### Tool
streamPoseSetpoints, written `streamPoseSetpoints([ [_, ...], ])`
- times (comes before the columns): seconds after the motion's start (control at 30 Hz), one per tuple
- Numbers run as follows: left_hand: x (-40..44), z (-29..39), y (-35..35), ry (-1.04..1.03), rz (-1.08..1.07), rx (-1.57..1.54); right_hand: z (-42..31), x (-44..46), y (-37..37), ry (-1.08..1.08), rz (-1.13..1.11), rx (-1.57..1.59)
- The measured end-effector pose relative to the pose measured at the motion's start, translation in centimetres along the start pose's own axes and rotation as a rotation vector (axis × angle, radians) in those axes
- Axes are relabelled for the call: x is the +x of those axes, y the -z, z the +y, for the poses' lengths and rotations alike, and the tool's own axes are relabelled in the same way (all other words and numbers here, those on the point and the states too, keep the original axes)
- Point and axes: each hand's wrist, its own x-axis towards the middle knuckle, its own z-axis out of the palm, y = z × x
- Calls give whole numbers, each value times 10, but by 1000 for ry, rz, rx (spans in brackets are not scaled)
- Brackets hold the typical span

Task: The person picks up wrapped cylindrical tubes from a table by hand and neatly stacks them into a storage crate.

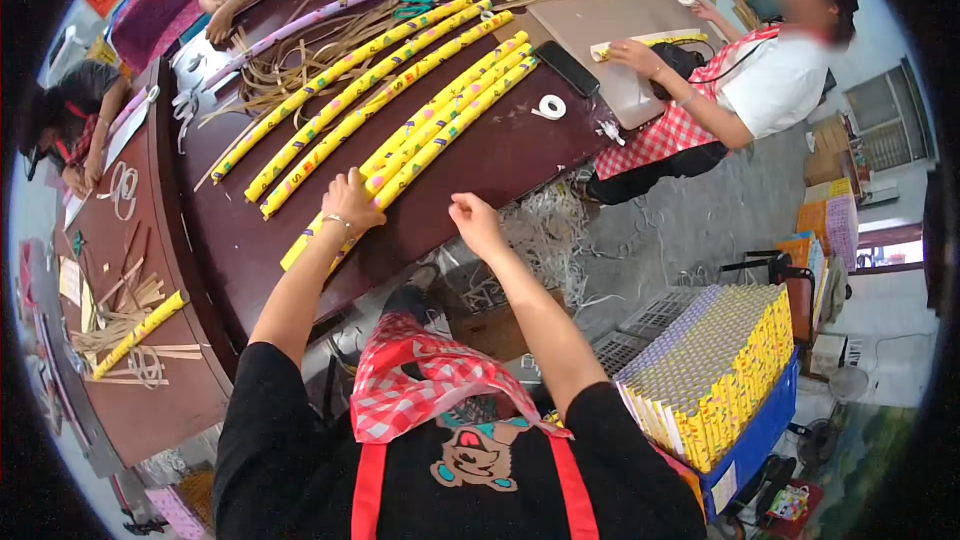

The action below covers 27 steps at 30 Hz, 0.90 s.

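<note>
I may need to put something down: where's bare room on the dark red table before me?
One bare patch of the dark red table lies between the yellow patterned tubes, the round white roll and the near edge. Another lies left of the tubes' near ends. Crowded: the far side, with tan flat strips and purple patterned tubes.

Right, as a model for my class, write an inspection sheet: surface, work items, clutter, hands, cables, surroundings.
Surface: dark red table, largely covered.
Work items: yellow patterned tubes lying side by side.
Clutter: brown strips, black phone, white tape roll.
Hands: left hand on the nearest tubes; right hand apart from them, fingers curled.
Cables: nothing seen on the table.
Surroundings: white scraps on the floor; blue crate, packed; co-workers nearby.
</note>
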Motion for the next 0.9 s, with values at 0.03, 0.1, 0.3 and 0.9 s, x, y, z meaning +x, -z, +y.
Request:
streamPoseSetpoints([
  [0.03, -4, -6, -4, -48, 113, -25, 3, 12, -6, 26, 23, -45],
  [0.1, -10, -16, -6, -288, 399, 55, 4, 32, -13, 103, 69, -175],
  [0.3, -10, -25, -37, -409, 424, 223, -22, 78, -26, 144, 63, -398],
  [0.9, -75, -45, 32, -419, 200, 52, -71, 71, 49, 1100, -139, -1017],
])
